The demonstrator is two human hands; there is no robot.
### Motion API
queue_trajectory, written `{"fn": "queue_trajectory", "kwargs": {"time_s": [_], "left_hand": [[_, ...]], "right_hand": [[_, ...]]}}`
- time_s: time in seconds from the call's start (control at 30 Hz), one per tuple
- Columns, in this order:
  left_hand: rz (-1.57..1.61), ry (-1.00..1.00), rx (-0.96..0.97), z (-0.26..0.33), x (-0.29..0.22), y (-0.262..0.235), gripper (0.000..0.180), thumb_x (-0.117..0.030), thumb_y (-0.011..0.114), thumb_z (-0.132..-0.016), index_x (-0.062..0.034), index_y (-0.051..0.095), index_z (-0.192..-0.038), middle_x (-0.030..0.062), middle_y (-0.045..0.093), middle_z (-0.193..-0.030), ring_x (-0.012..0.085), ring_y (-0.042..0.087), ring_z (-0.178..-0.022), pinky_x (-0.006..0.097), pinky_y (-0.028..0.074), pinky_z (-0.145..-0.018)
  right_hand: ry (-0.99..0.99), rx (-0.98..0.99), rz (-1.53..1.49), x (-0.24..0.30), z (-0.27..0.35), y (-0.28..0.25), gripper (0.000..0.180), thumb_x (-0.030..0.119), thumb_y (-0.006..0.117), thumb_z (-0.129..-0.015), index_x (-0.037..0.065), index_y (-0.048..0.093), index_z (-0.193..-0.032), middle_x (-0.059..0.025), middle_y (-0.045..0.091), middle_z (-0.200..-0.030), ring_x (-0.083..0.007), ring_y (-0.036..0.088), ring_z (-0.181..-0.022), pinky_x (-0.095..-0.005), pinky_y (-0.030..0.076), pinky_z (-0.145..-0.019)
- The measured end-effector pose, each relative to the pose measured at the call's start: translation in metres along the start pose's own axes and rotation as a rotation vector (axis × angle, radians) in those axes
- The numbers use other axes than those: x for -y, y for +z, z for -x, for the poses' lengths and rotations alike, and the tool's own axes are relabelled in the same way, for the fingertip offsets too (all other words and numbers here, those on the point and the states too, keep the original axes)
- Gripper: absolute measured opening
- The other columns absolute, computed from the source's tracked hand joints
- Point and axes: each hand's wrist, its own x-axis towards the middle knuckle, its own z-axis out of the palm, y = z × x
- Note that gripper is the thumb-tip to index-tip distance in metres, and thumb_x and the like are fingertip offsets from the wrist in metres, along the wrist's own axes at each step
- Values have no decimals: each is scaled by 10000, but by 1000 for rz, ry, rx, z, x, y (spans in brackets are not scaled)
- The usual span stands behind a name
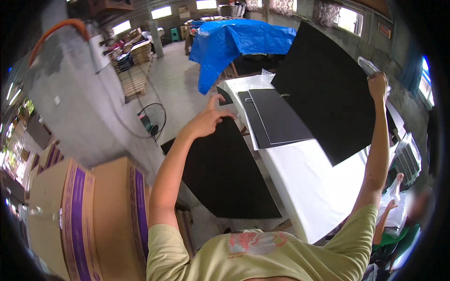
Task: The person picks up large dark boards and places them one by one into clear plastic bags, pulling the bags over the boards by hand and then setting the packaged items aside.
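Observation:
In my raised right hand (377, 86), closed at its edge, is a large stiff black sheet (328, 89), tilted above the white-covered table. Something whitish, like clear plastic (368, 66), shows beside that hand. My left hand (208, 118) is bent over the top edge of another black sheet (225, 173), which hangs slanting beside the table; thumb and forefinger are spread, and the grip is partly hidden. More black sheets (281, 117) lie stacked on the white tabletop (318, 187), partly under the raised sheet.
Cardboard boxes (112, 206) with purple stripes stand at my left, near a concrete pillar (70, 93). A blue tarp (243, 37) covers a pile beyond the table. At the lower right another person (398, 225) handles plastic bags. A wooden pallet (136, 84) lies farther off.

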Motion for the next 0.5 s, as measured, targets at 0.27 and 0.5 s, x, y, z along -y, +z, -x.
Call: {"fn": "queue_trajectory", "kwargs": {"time_s": [0.27,0.5], "left_hand": [[-140,76,-226,-109,155,-58,431,157,455,-700,-184,623,-903,111,319,-1154,251,473,-878,330,408,-795],[-56,203,-225,-228,266,-94,430,155,443,-679,-159,625,-910,81,352,-1113,175,476,-732,293,395,-755]], "right_hand": [[-25,87,-204,191,144,117,96,54,557,-758,10,577,-841,-132,501,-1063,-315,513,-952,-377,467,-756],[119,442,-3,231,340,262,70,52,587,-704,71,604,-770,-71,516,-1003,-247,476,-1017,-551,295,-900]]}}
